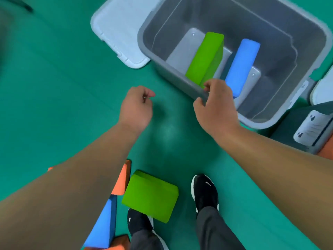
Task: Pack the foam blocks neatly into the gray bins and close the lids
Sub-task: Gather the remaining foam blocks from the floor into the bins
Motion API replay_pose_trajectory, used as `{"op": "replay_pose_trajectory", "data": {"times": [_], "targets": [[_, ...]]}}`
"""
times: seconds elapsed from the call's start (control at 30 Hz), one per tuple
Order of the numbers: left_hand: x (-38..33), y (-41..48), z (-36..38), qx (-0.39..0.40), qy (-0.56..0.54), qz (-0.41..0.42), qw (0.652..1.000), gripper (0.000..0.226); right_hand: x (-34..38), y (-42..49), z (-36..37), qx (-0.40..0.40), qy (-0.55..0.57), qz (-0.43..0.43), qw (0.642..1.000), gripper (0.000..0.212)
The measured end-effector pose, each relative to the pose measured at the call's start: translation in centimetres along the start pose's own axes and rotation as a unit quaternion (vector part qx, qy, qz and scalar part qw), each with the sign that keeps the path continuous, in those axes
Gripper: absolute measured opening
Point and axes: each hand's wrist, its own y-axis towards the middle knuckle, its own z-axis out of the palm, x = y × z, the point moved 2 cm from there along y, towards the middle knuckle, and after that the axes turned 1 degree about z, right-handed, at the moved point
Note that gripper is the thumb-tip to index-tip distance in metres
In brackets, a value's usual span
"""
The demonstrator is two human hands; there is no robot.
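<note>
Gray bin (144, 38) on the floor (54, 87) holds a green block (205, 58) and a blue block (241, 64), both on edge. A second green block (151, 195) lies outside. Left hand (137, 109): fingers loosely curled, empty. Right hand (216, 107): fingers at the bin rim; grip indeterminate.
</note>
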Motion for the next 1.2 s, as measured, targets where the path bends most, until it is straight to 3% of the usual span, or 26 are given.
{"op": "replay_pose_trajectory", "data": {"times": [0.1, 0.2, 0.37, 0.47, 0.57, 0.83, 1.0, 1.13, 1.2], "targets": [[7.2, -1.9, -2.8, -0.009, 0.020, -0.077, 0.997, 0.025, 3.1, -1.4, 3.2, -0.020, -0.047, -0.048, 0.998, 0.039], [14.4, -4.7, -5.5, -0.021, 0.056, -0.146, 0.988, 0.023, 5.8, -3.1, 7.4, 0.016, -0.053, -0.095, 0.994, 0.037], [25.4, -11.0, -9.4, -0.035, 0.082, -0.258, 0.962, 0.031, 9.8, -8.0, 16.0, 0.188, -0.092, -0.113, 0.971, 0.036], [31.3, -15.0, -10.6, -0.036, 0.078, -0.351, 0.932, 0.030, 11.5, -11.9, 21.0, 0.302, -0.163, -0.124, 0.931, 0.042], [36.1, -19.2, -10.7, -0.032, 0.071, -0.427, 0.901, 0.043, 12.3, -15.4, 25.6, 0.366, -0.211, -0.155, 0.893, 0.056], [45.5, -26.0, -8.4, 0.046, 0.083, -0.473, 0.876, 0.109, 13.0, -19.5, 35.4, 0.421, -0.306, -0.202, 0.830, 0.099], [48.5, -27.5, -7.2, 0.082, 0.095, -0.473, 0.872, 0.110, 13.4, -20.1, 38.9, 0.385, -0.349, -0.223, 0.825, 0.115], [49.3, -27.2, -6.1, 0.128, 0.041, -0.428, 0.894, 0.105, 13.8, -19.9, 40.4, 0.374, -0.345, -0.211, 0.835, 0.108], [49.3, -27.0, -5.7, 0.135, 0.070, -0.413, 0.898, 0.094, 14.1, -19.7, 40.8, 0.379, -0.330, -0.194, 0.842, 0.111]]}}
